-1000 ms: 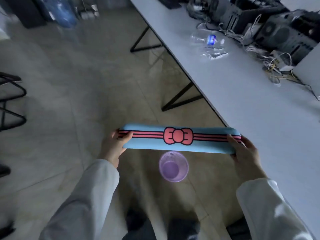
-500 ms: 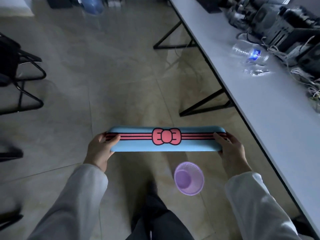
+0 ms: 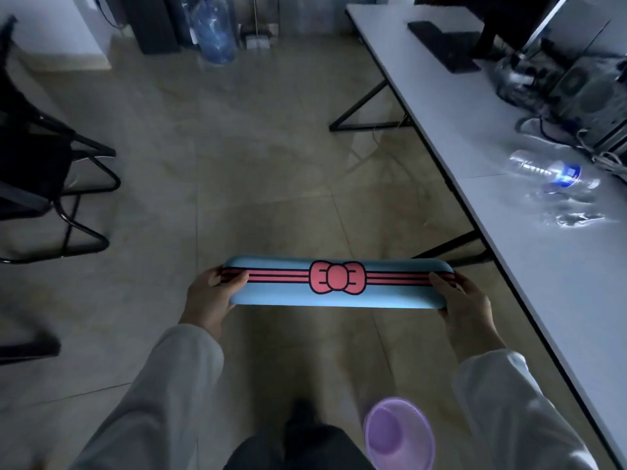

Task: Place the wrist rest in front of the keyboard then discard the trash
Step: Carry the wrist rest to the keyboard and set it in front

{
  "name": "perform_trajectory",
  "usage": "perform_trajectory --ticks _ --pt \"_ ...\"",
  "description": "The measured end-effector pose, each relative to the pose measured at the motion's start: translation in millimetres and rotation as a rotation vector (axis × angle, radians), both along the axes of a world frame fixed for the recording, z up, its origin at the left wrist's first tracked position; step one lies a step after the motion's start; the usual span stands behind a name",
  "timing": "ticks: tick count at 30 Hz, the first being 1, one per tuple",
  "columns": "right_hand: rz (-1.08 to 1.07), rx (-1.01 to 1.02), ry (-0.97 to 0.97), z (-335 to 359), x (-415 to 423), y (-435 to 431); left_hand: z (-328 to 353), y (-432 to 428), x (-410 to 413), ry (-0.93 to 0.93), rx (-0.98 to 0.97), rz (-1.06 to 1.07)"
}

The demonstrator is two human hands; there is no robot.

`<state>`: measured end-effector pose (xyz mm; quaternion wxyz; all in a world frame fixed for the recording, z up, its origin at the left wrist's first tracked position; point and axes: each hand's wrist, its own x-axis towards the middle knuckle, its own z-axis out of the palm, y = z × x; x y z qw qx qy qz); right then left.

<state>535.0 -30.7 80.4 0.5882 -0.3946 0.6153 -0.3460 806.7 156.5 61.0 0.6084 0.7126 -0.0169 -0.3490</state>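
Note:
A long blue wrist rest [image 3: 339, 293] with pink stripes and a pink bow hangs level over the floor. My left hand [image 3: 212, 296] grips its left end and my right hand [image 3: 463, 300] grips its right end. A dark keyboard [image 3: 441, 45] lies at the far end of the long white table [image 3: 543, 266] on the right. An empty clear plastic bottle [image 3: 553, 169] and a crumpled clear wrapper [image 3: 570, 212] lie on the table, ahead and to the right of my hands. A small purple waste basket [image 3: 400, 435] stands on the floor near my feet.
Black table legs [image 3: 366, 110] reach onto the floor on the right. A black chair [image 3: 40, 184] stands at the left. A large water jug [image 3: 213, 28] and dark boxes line the far wall. Computer cases and cables [image 3: 583, 93] crowd the table's back.
The view has swung forward along the table. The keyboard has come into sight, the bottle has slid right, and the purple basket has dropped toward the bottom edge. Both hands keep their hold.

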Motion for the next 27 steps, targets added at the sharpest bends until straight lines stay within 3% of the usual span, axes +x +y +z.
perform_trajectory --ticks 27 --pt "-0.237 -0.002 0.006 8.7 235.1 -272.3 21.5 -333.3 277.2 0.034 0.010 -0.232"
